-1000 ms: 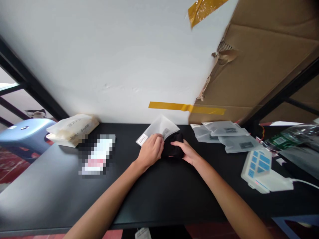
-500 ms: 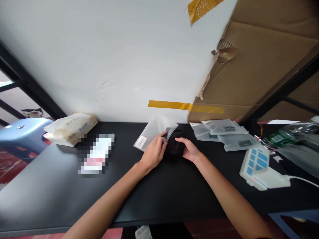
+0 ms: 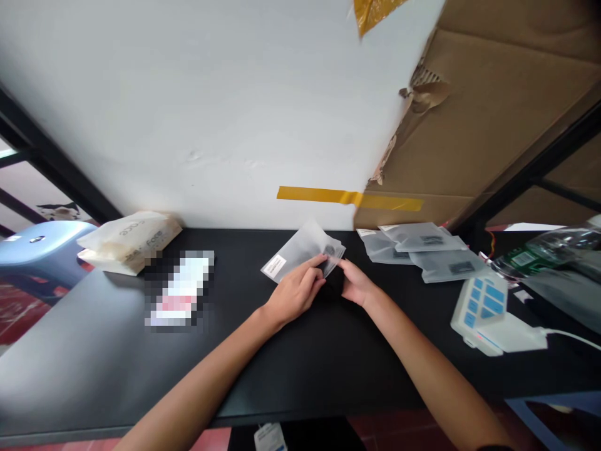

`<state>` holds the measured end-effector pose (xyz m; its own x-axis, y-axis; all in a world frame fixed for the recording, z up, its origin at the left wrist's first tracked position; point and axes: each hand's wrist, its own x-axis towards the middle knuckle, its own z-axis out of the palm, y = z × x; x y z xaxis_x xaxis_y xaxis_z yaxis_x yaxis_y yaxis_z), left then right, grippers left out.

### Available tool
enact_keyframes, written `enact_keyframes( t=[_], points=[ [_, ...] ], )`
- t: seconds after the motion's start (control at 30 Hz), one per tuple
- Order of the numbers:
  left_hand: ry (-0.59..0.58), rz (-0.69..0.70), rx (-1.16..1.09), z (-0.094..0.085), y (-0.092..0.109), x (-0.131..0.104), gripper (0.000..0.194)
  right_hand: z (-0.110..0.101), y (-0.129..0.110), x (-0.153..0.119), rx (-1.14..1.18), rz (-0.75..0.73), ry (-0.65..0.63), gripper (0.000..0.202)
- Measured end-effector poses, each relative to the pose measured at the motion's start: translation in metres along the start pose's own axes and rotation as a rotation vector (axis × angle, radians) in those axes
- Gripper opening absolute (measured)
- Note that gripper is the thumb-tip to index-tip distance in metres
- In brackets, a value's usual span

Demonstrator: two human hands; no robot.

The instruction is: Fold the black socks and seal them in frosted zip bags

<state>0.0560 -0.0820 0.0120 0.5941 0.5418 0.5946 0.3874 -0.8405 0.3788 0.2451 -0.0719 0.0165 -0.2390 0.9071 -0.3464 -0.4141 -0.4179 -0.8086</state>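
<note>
A frosted plastic bag (image 3: 303, 244) with a white label lies tilted over the black table (image 3: 338, 369), a dark print near its right edge. My left hand (image 3: 297, 291) is closed on the bag's near right side, its index finger stretched along the plastic. Opposite it, my right hand (image 3: 357, 285) grips a soft black cloth item (image 3: 334, 283), its fingertips at the bag's right edge. The cloth is bunched between both hands and blends into the table. How much of it is inside the bag, I cannot tell.
Several frosted bags (image 3: 432, 250) lie overlapped to the right. Near them are a white device with blue keys (image 3: 486, 307), its cable, and a plastic bottle (image 3: 530, 257). At left stand a paper bag (image 3: 134, 241), a blurred-out flat object (image 3: 183, 288) and a blue stool (image 3: 44, 235).
The bag has shifted right, over part of the black cloth. My left hand has moved right with it, and my right hand's fingers now meet the bag's edge.
</note>
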Motion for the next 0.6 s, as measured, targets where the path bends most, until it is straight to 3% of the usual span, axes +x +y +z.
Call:
enact_keyframes(
  t=[0.17, 0.33, 0.47, 0.6],
  points=[
    [0.033, -0.1, 0.017, 0.005, -0.007, 0.0, 0.046, 0.006, 0.002, -0.006, -0.086, -0.012, 0.043, 0.024],
    [0.074, -0.004, -0.04, 0.011, -0.01, -0.002, 0.041, 0.012, 0.01, 0.0, -0.054, -0.005, 0.001, 0.022],
    [0.059, 0.093, 0.022, 0.004, -0.014, -0.001, 0.041, 0.013, 0.007, 0.004, 0.041, -0.048, -0.004, 0.017],
    [0.035, -0.059, 0.298, -0.009, -0.025, 0.001, 0.036, 0.008, -0.004, 0.003, 0.175, -0.097, 0.024, 0.019]
  ],
)
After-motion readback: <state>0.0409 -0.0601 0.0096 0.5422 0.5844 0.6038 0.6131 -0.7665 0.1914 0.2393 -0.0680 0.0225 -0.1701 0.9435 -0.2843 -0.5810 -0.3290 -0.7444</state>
